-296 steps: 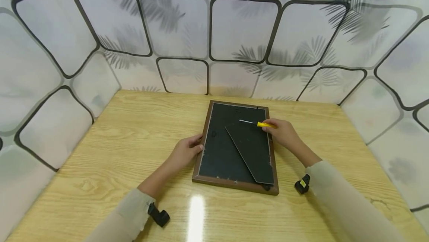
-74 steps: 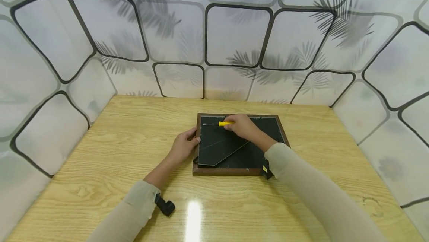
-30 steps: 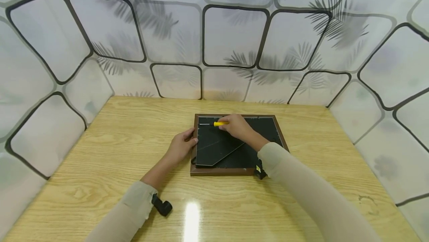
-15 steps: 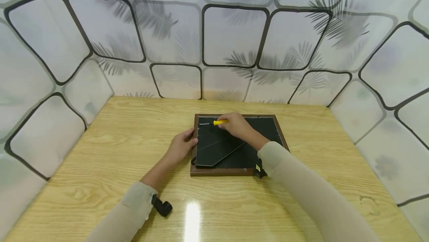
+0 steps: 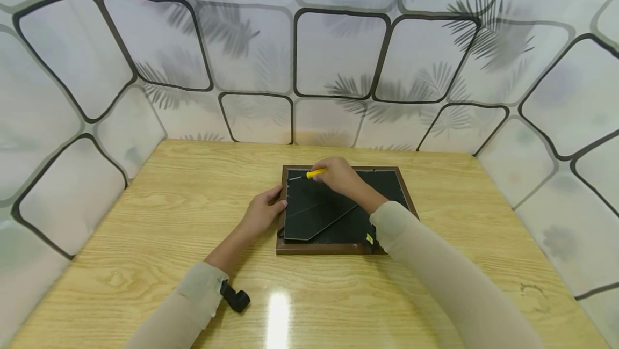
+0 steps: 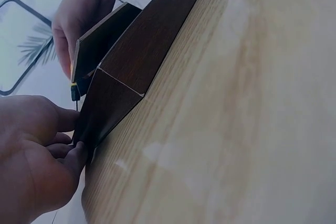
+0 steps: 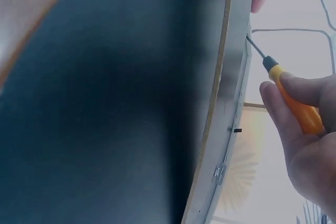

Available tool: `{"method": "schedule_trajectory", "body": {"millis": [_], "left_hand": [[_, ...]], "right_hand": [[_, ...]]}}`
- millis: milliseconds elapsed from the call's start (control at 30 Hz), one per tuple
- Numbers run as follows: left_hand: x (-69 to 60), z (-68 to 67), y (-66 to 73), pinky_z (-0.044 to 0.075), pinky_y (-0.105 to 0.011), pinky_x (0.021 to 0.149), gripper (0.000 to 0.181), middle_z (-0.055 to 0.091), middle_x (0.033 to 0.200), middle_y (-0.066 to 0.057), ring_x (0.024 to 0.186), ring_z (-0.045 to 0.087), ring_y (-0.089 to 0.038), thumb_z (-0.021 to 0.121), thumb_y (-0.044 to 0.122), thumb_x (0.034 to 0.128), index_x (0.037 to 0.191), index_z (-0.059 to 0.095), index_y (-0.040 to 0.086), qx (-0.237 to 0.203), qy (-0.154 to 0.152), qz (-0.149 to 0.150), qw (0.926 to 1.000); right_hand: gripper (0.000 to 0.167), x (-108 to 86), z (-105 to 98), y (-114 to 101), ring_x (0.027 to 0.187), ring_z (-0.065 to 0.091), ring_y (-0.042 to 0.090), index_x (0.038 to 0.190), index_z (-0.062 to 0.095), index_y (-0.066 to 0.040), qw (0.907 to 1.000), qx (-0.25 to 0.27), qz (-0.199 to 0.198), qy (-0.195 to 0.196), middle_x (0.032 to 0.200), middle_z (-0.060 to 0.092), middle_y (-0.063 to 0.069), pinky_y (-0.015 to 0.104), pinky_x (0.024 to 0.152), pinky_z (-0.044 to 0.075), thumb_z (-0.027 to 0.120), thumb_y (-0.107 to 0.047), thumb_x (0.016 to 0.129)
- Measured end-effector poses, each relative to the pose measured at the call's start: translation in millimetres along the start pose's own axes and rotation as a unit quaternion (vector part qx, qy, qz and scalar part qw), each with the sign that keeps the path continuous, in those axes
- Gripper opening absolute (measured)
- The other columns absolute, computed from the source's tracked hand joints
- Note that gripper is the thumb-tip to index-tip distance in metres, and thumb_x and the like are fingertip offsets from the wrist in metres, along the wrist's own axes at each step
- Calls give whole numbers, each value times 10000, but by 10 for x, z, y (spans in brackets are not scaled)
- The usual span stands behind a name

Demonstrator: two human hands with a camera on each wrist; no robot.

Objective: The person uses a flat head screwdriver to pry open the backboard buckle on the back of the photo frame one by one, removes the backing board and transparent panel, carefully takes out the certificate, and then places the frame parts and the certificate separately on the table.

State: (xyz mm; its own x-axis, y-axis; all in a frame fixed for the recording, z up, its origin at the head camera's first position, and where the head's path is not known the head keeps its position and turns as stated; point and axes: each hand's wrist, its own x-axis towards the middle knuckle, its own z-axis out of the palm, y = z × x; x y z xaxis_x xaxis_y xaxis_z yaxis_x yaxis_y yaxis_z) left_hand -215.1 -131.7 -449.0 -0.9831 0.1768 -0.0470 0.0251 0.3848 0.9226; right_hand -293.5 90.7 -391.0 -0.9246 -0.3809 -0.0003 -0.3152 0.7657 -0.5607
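A brown picture frame [image 5: 314, 249] lies face down, black backing up, with an easel flap [image 5: 309, 223] on its back. My left hand [image 5: 261, 212] grips the frame's left edge; in the left wrist view its thumb and fingers [image 6: 63, 119] close on the dark rim [image 6: 142, 40]. Between thumb and fingers, my right hand [image 5: 340, 176] holds a yellow-handled screwdriver [image 5: 316, 173], tilted with the handle raised. The screwdriver's tip meets the inner left edge near the far corner. From the right wrist, the shaft [image 7: 256, 47] reaches the rim; what the tip touches is partly hidden behind the flap.
The frame rests on a light wooden table [image 5: 193, 188]. Patterned walls [image 5: 338, 53] enclose the back and sides. Along the frame's inner edge, the right wrist view shows a metal clip [image 7: 219, 172] and a small black tab [image 7: 237, 130].
The frame has been turned about a quarter turn since the oldest picture. The screwdriver moved left to the frame's edge, and in the last second its handle has tilted up. The left hand stays put.
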Motion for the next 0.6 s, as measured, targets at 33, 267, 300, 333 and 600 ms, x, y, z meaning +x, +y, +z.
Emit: {"method": "schedule_trajectory", "body": {"millis": [33, 267, 300, 333, 600], "left_hand": [[0, 2, -1, 353, -460, 1191, 578, 379, 1592, -181, 1483, 352, -322, 562, 138, 1038, 1553, 341, -4, 13, -7, 13, 10000], [10, 10, -10, 332, -464, 1203, 579, 379, 1596, -167, 1494, 332, -320, 563, 158, 1041, 1557, 344, 13, 41, -32, -29, 10000], [12, 11, -11, 335, -465, 1202, 580, 381, 1596, -166, 1492, 336, -320, 564, 159, 1040, 1557, 345, 15, 34, -31, -44, 10000], [14, 11, -13, 337, -466, 1200, 580, 381, 1596, -165, 1491, 340, -321, 564, 160, 1040, 1558, 344, 16, 27, -31, -45, 10000], [16, 0, -26, 334, -471, 1200, 585, 375, 1598, -165, 1491, 338, -321, 560, 167, 1044, 1561, 334, 13, 23, -45, -5, 10000]], "right_hand": [[273, -1, 0, 5, 901, 651, 206, 1219, 740, -110, 9999, 120, 40, -7, 1221, 709, 101, 329, 764, 556, 703, -190, 961], [289, -4, 1, 16, 1003, 645, 238, 1218, 727, -121, 9970, 746, 175, 66, 1266, 675, 86, 404, 875, 565, 714, -236, 953], [294, -1, 2, 15, 1012, 645, 239, 1219, 726, -120, 9970, 747, 171, 93, 1268, 675, 84, 411, 885, 564, 716, -243, 952], [298, 4, 5, 12, 1018, 645, 242, 1217, 726, -117, 9971, 735, 161, 118, 1266, 677, 84, 417, 890, 565, 719, -248, 950], [304, 17, 28, -25, 1019, 653, 236, 1213, 725, -109, 9969, 742, 139, 215, 1238, 688, 74, 406, 877, 574, 727, -250, 944]]}}
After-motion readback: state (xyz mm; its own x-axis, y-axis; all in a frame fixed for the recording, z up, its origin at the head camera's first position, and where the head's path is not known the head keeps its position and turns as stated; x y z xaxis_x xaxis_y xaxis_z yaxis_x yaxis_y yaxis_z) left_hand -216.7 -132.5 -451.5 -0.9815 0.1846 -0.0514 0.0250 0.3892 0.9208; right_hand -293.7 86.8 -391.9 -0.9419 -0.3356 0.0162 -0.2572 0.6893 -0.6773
